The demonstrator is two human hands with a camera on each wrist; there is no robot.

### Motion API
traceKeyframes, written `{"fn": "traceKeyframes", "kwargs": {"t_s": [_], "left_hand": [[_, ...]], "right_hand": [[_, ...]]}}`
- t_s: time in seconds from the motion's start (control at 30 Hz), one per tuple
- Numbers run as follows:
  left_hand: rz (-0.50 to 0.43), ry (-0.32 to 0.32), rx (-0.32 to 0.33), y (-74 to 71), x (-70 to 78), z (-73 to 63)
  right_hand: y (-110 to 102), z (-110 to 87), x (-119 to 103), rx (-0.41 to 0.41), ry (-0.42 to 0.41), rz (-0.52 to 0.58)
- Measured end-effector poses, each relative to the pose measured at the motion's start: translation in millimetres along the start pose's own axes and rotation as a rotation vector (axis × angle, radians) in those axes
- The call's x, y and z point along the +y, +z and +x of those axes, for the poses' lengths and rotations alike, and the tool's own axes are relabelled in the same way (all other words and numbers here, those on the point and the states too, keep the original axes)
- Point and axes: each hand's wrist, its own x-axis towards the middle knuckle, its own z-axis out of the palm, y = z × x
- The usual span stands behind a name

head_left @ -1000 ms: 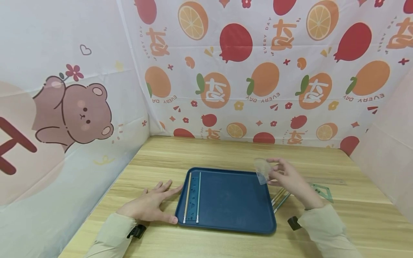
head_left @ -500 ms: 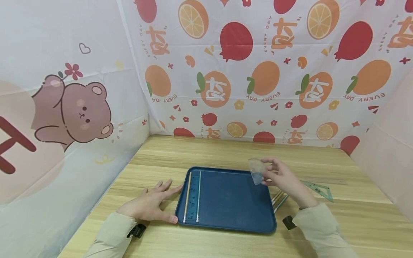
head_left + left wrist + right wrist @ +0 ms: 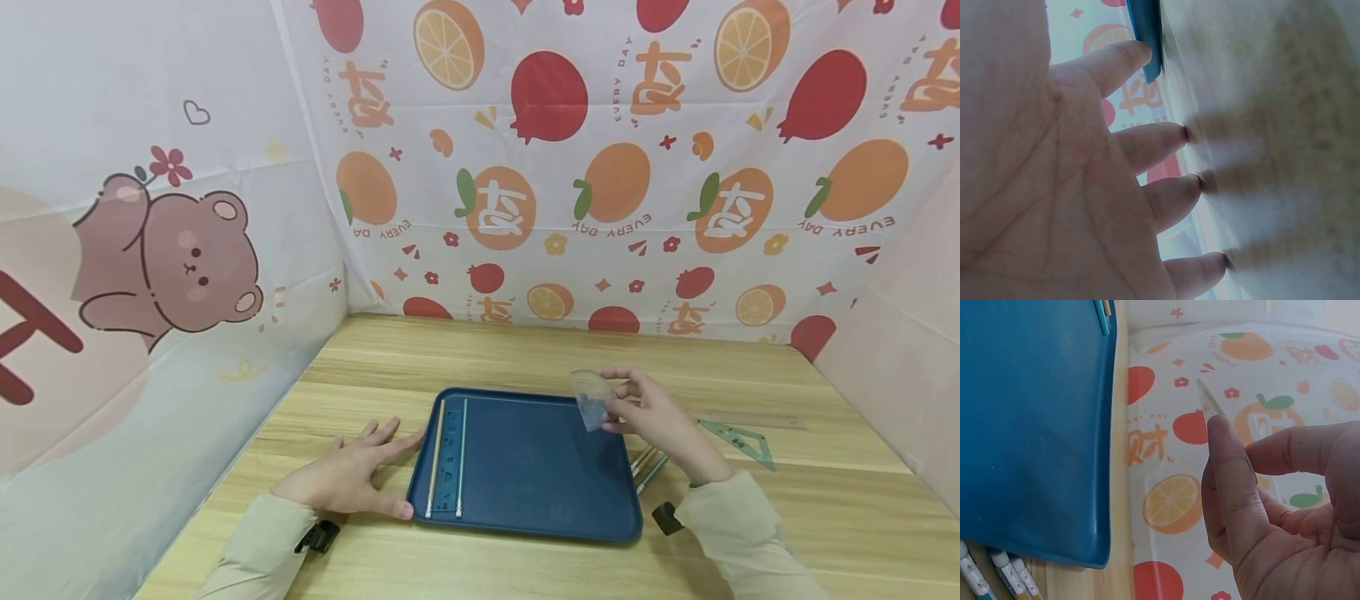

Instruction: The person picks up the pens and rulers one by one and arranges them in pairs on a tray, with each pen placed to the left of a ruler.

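Over the right far corner of the blue tray [image 3: 540, 467], my right hand [image 3: 645, 412] pinches a clear plastic protractor [image 3: 587, 396] between thumb and fingers. The right wrist view shows the protractor [image 3: 1211, 403] nearly edge-on, with fine marks along its edge. My left hand [image 3: 352, 475] lies at the tray's left side with fingers spread, fingertips on the table and thumb at the near left corner. In the tray's left part lie a tan pencil [image 3: 435, 458], a blue stencil ruler [image 3: 449, 458] and a green pencil [image 3: 462, 458], side by side.
Right of the tray, several pencils [image 3: 651, 467] lie on the wooden table [image 3: 465, 350], partly behind my right arm. Farther right are a green set square [image 3: 750, 442] and a clear ruler [image 3: 780, 422]. Printed cloth [image 3: 555, 275] hangs behind the table.
My right hand has moved left with the protractor, from the tray's right edge to over its far right corner. More of the green set square shows now. My left hand has stayed put.
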Motion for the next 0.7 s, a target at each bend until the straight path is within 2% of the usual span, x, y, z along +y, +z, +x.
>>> {"fn": "traceKeyframes", "kwargs": {"t_s": [0.23, 0.7], "left_hand": [[-0.001, -0.005, 0.002, -0.3, 1.3, -0.6], [-0.003, -0.004, 0.003, -0.6, 1.1, -1.2]], "right_hand": [[3, 2.1, -1, 0.005, 0.020, 0.006], [20, 10.0, -5, -0.011, 0.005, 0.004]]}}
